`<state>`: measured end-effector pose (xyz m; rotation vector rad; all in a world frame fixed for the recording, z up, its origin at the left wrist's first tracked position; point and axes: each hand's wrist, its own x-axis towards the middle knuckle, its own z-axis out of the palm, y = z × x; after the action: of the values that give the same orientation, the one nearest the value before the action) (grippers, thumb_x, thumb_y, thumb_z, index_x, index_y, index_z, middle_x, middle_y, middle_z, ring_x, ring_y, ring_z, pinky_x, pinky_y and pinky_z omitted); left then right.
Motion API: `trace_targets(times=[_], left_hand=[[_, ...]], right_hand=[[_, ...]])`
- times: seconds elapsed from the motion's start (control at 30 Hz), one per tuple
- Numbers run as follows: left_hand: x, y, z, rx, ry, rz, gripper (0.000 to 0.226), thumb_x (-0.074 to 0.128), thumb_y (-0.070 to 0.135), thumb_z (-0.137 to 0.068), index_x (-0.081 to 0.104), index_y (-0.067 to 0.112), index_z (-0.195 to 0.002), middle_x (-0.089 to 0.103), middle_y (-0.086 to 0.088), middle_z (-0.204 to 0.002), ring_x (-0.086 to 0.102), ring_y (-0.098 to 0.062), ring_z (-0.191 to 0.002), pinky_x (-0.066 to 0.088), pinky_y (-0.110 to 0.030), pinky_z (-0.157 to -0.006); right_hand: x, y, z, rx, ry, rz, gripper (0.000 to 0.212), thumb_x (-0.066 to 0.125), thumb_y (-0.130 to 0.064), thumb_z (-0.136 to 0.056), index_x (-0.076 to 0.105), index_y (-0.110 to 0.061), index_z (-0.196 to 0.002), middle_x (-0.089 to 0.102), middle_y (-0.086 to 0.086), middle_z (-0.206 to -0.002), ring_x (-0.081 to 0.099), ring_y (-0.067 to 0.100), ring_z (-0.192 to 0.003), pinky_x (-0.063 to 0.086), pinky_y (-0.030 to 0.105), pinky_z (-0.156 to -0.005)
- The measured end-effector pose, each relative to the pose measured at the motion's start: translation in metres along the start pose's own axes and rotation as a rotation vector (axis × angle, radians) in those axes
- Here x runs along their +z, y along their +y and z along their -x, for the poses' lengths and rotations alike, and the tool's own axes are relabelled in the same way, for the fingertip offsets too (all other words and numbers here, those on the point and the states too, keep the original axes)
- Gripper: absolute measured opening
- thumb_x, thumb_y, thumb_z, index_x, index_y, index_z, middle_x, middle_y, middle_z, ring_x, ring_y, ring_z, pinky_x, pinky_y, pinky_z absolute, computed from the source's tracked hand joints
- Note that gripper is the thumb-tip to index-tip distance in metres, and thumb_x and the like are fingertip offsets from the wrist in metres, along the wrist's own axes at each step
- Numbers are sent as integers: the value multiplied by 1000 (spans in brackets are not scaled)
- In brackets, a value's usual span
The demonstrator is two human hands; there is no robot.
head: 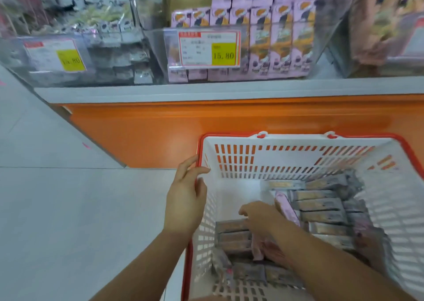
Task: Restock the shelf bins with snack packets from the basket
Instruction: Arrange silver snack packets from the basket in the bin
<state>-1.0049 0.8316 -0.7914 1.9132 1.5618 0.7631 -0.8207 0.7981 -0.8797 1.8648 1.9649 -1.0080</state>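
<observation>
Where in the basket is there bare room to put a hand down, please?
The bare floor in the far-left corner, bordered by the far wall of the basket, the left hand on the rim, and the right hand. The right side and near end are crowded with packets.

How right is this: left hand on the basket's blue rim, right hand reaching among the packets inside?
Not quite: the head view shows the basket's rim is red, not blue. The left hand is on it; the right hand reaches among the packets inside.
</observation>
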Motion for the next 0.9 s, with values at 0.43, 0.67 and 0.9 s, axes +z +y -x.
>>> trace_targets(times=[0.43, 0.67, 0.9], left_hand=[[4, -6, -2, -38, -11, 36, 24, 51, 6, -92, 66, 24, -100, 41, 18, -141, 58, -1, -75, 46, -15, -68], [2, -5, 0, -27, -19, 14, 24, 49, 6, -93, 64, 23, -101, 39, 18, -143, 60, -7, -84, 49, -19, -76], [-7, 0, 2, -6, -99, -55, 32, 46, 7, -94, 64, 22, -116, 34, 12, -150, 50, -14, -125, 43, -26, -99]], right_hand=[[20, -3, -13, 57, 1, 360, 28, 44, -16, -95, 59, -12, -118, 53, 10, -127, 47, 26, -120, 37, 37, -100], [-4, -7, 8, 15, -39, 128, 30, 53, -17, -90, 54, -15, -120, 57, 8, -124, 54, 23, -110, 43, 31, -92], [-101, -30, 44, -114, 79, 85, 20, 70, -29, -82, 65, -18, -99, 59, -3, -98, 55, 14, -86, 45, 27, -77]])
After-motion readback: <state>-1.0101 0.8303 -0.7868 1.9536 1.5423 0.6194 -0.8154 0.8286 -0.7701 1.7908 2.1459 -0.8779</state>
